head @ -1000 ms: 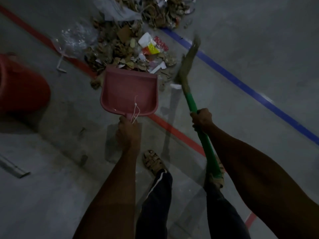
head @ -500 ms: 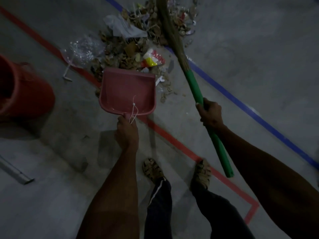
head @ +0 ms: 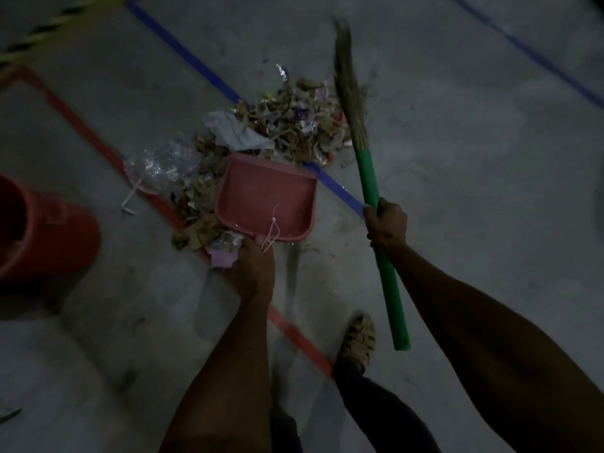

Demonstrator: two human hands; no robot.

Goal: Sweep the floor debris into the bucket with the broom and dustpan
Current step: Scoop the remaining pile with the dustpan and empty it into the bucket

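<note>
Nearest the camera, two bare forearms reach forward over a grey concrete floor [head: 457, 158], with a dark trouser leg and a sandalled foot [head: 358, 340] below them, the foot beside a red tape line [head: 294, 335] that runs diagonally across the floor.

The left hand [head: 253, 273] grips the short handle of a pink plastic dustpan [head: 266, 199], its fingers curled under the handle and mostly hidden by the back of the hand. A thin white string [head: 273, 228] hangs from the handle over the pan. The dustpan's open mouth faces away from the person, toward the rubbish, and its inside looks bare.

The right hand [head: 385, 223] is wrapped round the green handle of a straw-bristled broom [head: 371, 181], fingers closed tight on the shaft about midway along it. The handle's free end points back toward the foot; the bristles [head: 348, 83] reach forward along the right edge of the pile and look blurred.

The pile of brown scraps, paper and wrappers [head: 294, 125] lies just beyond and to the left of the dustpan, spread across a blue tape line [head: 183, 50]. A crumpled clear plastic bag [head: 160, 166] sits at its left edge, on the red line.

The red plastic bucket [head: 49, 237] stands at the left edge of view, well apart from the pile, partly cut off
</note>
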